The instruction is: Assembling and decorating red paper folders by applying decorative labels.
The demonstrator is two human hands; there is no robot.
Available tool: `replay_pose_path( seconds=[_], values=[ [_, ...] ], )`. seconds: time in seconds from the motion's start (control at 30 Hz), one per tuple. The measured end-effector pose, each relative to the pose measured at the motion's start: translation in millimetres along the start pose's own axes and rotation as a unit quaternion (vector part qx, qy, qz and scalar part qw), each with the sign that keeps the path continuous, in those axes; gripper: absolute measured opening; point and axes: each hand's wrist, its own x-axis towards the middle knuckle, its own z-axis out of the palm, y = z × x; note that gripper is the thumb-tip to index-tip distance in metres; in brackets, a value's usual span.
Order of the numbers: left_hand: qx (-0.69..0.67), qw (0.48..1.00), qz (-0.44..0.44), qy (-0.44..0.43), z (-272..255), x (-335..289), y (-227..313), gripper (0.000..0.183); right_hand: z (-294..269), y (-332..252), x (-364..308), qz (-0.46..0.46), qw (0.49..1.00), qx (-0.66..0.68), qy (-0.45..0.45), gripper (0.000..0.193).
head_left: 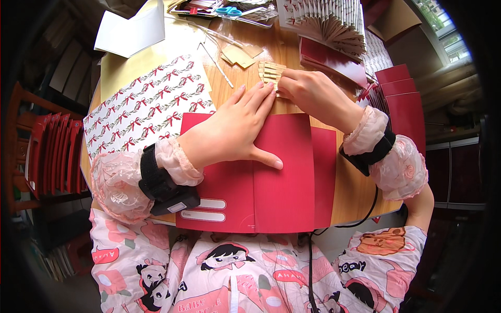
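Note:
My left hand lies flat with its fingers stretched out and thumb spread, across a red folded card at the table's near edge. Its fingertips reach past the card's far edge, up to a small row of yellowish strips. At the right of those strips my right hand is closed, fingers curled and pinched together. What its fingertips hold, if anything, is hidden. A second red card shows from under the first one's right side. White label shapes are printed at the lower left of the upper card.
A sheet patterned with wreaths and bows lies at left, near a folded white sheet. Tan paper pieces and a white stick lie beyond my hands. Blue-handled scissors rest at the back. Fanned patterned cards stand back right.

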Motion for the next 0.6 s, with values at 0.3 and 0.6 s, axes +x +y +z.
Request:
replay_pose_path(
  seconds=[0.3, 0.6],
  values=[
    [0.007, 1.000, 0.004, 0.017, 0, 0, 0, 0.115, 3, 1, 2, 0.025, 0.999, 0.025, 0.016, 0.006],
    [0.009, 1.000, 0.011, 0.021, 2, 1, -2, 0.114, 4, 10, 8, 0.077, 0.988, 0.135, 0.028, 0.010]
  ],
)
